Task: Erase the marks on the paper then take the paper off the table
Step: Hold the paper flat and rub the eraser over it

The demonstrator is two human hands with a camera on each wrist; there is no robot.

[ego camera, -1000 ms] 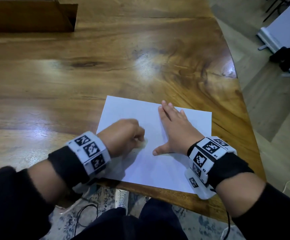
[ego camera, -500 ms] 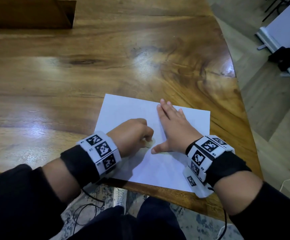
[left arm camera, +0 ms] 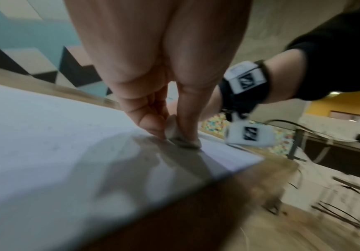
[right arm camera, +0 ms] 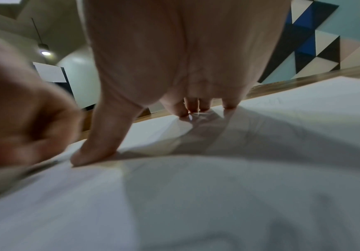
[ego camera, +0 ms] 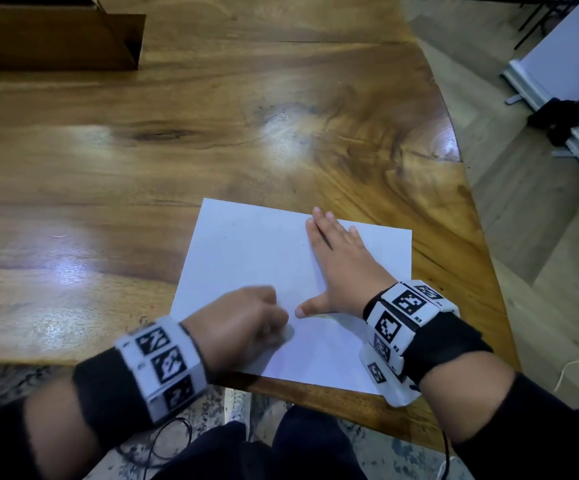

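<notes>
A white sheet of paper [ego camera: 263, 258] lies at the near edge of the wooden table [ego camera: 142, 174]. My right hand [ego camera: 340, 268] lies flat on its right half, fingers straight and thumb spread, pressing it down [right arm camera: 97, 152]. My left hand [ego camera: 243, 323] is curled and blurred over the sheet's near left part. Its thumb and fingers pinch a small pale eraser [left arm camera: 182, 137] whose tip touches the paper [left arm camera: 46, 135]. Faint pencil marks [right arm camera: 271, 101] show near the sheet's far edge in the right wrist view.
A brown wooden box [ego camera: 52, 39] stands at the table's far left corner. The table edge curves away on the right, with floor and a white panel [ego camera: 575, 81] beyond. My legs and a cable [ego camera: 163, 445] are below the near edge.
My left hand has slid back toward me and to the left with the eraser, after shifting right half a second ago. My right hand has stayed flat on the paper.
</notes>
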